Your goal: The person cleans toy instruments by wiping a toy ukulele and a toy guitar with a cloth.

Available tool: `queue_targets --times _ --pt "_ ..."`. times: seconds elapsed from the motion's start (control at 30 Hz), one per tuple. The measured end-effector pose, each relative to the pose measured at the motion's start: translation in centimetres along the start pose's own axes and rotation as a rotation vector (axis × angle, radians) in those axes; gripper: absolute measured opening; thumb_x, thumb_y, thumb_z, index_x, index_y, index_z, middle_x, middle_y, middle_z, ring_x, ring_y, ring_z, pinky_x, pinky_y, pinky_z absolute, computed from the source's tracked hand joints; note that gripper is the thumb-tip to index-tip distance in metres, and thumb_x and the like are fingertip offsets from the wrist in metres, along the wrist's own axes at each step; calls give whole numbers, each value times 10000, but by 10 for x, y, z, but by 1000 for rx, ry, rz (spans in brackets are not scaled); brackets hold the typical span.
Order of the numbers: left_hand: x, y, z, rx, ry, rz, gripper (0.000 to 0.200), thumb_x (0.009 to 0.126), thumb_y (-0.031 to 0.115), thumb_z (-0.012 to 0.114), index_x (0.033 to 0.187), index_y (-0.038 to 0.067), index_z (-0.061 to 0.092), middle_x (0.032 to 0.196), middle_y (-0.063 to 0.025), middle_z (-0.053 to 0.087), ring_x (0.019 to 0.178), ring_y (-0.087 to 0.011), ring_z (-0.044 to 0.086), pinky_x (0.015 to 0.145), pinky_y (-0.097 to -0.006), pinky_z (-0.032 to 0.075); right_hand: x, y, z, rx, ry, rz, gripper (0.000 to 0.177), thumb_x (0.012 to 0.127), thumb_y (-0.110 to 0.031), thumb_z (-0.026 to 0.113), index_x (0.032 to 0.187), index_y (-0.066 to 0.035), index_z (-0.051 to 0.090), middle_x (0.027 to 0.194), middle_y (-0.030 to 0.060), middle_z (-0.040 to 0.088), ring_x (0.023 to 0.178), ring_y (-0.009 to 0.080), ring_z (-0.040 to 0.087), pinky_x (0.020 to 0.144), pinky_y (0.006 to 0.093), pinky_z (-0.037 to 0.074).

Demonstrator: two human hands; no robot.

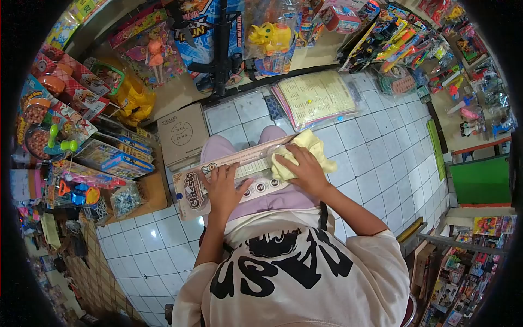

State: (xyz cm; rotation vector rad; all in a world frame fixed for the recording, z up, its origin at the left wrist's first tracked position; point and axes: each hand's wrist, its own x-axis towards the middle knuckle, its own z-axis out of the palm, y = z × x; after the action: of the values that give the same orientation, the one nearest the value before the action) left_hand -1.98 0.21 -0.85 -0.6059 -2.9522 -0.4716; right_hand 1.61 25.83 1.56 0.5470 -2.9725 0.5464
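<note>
Across my lap lies a long, flat cardboard package (pixel 192 197) printed "Classic", with a see-through window along its middle. What sits behind that window is pale and partly covered by my hands. My left hand (pixel 223 191) rests on the package near its printed end, fingers spread over the surface. At the other end my right hand (pixel 302 170) presses a bunched pale yellow cloth (pixel 313 150) against the package, fingers curled over it.
A wall clock box (pixel 182 133) stands on the tiled floor ahead to the left. Printed sheets in plastic (pixel 316 101) lie ahead. Toy puzzle boxes (pixel 117 155) crowd the left side, with hanging toys (pixel 397 41) at the far right. A toy rifle (pixel 220 49) leans ahead.
</note>
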Motion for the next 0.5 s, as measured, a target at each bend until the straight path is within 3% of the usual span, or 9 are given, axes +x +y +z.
queue_targets --times 0.07,0.33,0.5 --pt "0 1 -1 2 10 5 577 768 526 633 1208 159 559 1105 -64 547 1111 -262 466 1061 -618 108 -5 9 -6 28 9 4 828 603 -34 693 1357 -228 412 1345 151 393 1243 329 385 1029 438 328" --pt "-3 1 0 -15 38 -9 587 760 508 649 1221 159 554 1110 -76 546 1120 -260 459 1066 -616 102 -36 44 -27 -54 47 194 838 575 -35 750 1333 -209 438 1327 165 408 1159 357 450 975 420 385" --pt "-1 1 2 -4 62 3 602 739 533 650 1197 149 582 1071 -66 555 1085 -259 482 1032 -660 125 -51 68 -34 80 132 355 809 595 -23 758 1325 -178 444 1304 182 417 1126 379 469 947 413 421"
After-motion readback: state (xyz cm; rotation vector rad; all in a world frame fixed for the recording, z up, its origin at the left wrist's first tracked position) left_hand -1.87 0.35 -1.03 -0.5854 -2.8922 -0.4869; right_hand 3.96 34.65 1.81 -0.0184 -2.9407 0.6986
